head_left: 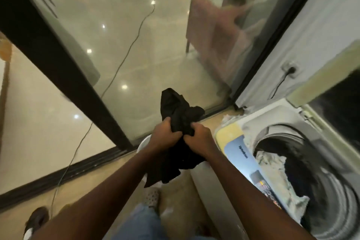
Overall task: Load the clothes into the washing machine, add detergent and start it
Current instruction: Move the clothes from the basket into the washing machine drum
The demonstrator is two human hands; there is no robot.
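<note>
Both hands are clamped on a crumpled black cloth garment (pixel 176 111), held in the air in front of the person. The left hand (pixel 164 135) grips its left side with the fingers curled into the cloth. The right hand (pixel 197 139) grips just beside it, fingers likewise buried in the folds, and the two hands nearly touch. The hands grip the garment about midway along its length. One bunched end stands above the knuckles, pointing away from the person. The other end hangs loose below the wrists, down towards the person's legs. Its long axis so runs from far to near, roughly in line with the forearms.

The garment is left of the white top-loading washing machine (pixel 229 136) and not over its opening. Its hanging end is above the rim of a round white plastic tub (pixel 143 145) that stands on the tan tiled floor (pixel 87 181).

The machine's pale-framed dark glass lid (pixel 315 82) stands raised. Inside the round grey metal drum (pixel 321 191) lie pale crumpled clothes (pixel 272 173) beside something dark, too blurred to tell. A large black-framed glass sliding door (pixel 58 64) fills the space beyond the hands.
</note>
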